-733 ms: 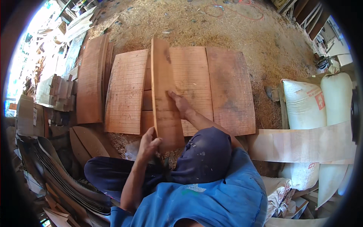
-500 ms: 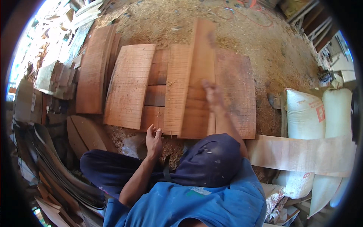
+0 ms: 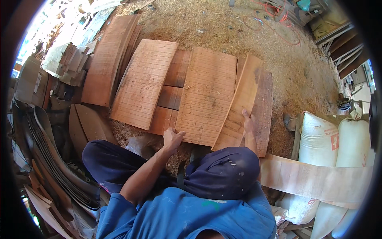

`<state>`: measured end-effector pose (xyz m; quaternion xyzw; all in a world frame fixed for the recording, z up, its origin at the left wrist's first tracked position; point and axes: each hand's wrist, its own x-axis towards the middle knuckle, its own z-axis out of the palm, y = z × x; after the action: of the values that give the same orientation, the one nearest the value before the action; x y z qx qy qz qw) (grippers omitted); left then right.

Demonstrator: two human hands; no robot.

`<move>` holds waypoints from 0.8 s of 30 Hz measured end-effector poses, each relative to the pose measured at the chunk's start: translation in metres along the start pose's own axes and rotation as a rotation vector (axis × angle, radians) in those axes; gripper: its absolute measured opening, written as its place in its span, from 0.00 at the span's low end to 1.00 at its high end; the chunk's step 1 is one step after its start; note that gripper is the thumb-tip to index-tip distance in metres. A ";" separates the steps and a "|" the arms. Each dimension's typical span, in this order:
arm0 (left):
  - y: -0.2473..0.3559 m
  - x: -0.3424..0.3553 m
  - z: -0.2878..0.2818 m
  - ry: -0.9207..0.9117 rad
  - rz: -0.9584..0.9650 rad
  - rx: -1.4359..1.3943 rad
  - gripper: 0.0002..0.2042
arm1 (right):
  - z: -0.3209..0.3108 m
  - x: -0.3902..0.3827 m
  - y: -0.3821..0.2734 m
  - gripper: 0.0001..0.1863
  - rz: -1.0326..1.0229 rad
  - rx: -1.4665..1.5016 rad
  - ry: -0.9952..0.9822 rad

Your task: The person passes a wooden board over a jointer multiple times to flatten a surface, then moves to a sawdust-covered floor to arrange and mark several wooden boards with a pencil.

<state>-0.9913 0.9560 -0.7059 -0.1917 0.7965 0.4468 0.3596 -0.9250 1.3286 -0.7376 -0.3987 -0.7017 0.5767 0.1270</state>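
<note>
My right hand (image 3: 248,121) grips the right edge of a narrow, smooth brown wooden plank (image 3: 243,95). The plank lies slanted over the right part of a row of boards. My left hand (image 3: 173,139) is closed at the near left corner of a wide board (image 3: 207,91) marked with crosswise lines. To its left, a similar lined board (image 3: 145,83) rests across shorter wood pieces (image 3: 170,97) that show in the gap. A darker board (image 3: 262,111) lies partly under the plank on the right.
Upright brown boards (image 3: 105,63) and stacked wood blocks (image 3: 71,63) stand at the left. White sacks (image 3: 318,139) sit at the right, crossed by a pale curved wood strip (image 3: 310,175). Wood shavings cover the ground (image 3: 223,28); an orange cord (image 3: 282,26) lies at the far right.
The narrow plank has swung right and nearer in my right hand, uncovering the wide lined board. My left hand has moved right and closed at that board's near corner. The view has shifted slightly.
</note>
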 end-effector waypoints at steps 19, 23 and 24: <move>0.009 -0.020 -0.006 -0.029 0.158 -0.219 0.22 | 0.080 -0.035 -0.055 0.23 -0.062 -0.063 -0.033; -0.002 -0.017 -0.022 0.088 0.377 -0.281 0.22 | 0.172 -0.035 -0.064 0.27 -0.011 -0.198 -0.143; 0.006 -0.025 -0.029 0.028 0.265 -0.365 0.22 | 0.192 -0.037 -0.065 0.27 -0.016 -0.243 -0.126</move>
<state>-0.9897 0.9336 -0.6737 -0.1533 0.7255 0.6242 0.2460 -1.0500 1.1656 -0.7261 -0.3685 -0.7761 0.5103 0.0381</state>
